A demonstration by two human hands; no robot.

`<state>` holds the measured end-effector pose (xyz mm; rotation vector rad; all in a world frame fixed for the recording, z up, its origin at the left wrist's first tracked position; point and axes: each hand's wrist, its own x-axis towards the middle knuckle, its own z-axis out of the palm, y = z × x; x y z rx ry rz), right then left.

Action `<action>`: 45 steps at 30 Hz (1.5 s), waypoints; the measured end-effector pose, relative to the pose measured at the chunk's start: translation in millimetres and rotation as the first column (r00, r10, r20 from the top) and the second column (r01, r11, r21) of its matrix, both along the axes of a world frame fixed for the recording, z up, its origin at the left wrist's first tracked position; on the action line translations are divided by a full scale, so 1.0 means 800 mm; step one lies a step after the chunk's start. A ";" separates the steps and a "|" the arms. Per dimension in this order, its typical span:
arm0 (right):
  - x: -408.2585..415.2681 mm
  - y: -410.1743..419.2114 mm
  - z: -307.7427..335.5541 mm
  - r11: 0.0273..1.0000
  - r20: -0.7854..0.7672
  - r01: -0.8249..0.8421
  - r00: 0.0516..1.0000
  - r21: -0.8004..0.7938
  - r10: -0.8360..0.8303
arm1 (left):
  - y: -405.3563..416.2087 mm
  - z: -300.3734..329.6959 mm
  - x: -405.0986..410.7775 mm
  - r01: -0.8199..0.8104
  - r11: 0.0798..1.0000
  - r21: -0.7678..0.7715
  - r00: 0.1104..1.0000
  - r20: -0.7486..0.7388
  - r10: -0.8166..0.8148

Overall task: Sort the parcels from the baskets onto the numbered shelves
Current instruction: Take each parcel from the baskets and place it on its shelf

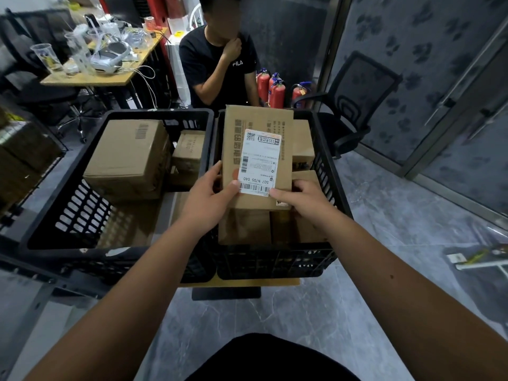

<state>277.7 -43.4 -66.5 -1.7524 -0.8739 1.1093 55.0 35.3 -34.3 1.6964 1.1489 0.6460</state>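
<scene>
Both hands, the left hand (211, 198) and right hand (305, 199), grip a labelled cardboard parcel (257, 158) by its near corners, fingers closed on it, above the right basket (328, 171), beside the left basket (68, 215)

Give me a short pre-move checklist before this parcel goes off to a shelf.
1. Left hand gripping the parcel: ok.
2. Right hand gripping its lower right corner: ok.
3. Label facing up, uncovered: ok, though upside down to the wearer.
4. Parcel clear of the right basket: cannot tell.
5. Numbered shelves in sight: not ok, none visible.
6. Seated person behind the baskets, out of the way: ok.
</scene>
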 end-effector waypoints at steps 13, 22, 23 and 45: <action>-0.014 -0.015 -0.005 0.977 -0.130 -0.083 0.990 -0.195 0.058 | 0.006 -0.013 0.001 0.179 0.983 0.053 0.702 -0.707 -0.090; -0.009 -0.018 0.008 0.991 -0.484 0.107 0.866 -0.074 -0.130 | 0.001 0.005 0.003 -0.157 0.985 -0.065 0.984 -0.097 0.151; -0.007 -0.017 0.009 0.992 -0.501 0.112 0.856 -0.066 -0.130 | 0.001 0.010 0.005 -0.170 0.979 -0.110 0.985 -0.036 0.167; -0.013 -0.011 0.010 0.971 -0.563 0.232 0.811 0.060 -0.159 | 0.002 0.015 0.025 -0.259 0.763 -0.592 0.670 0.459 0.583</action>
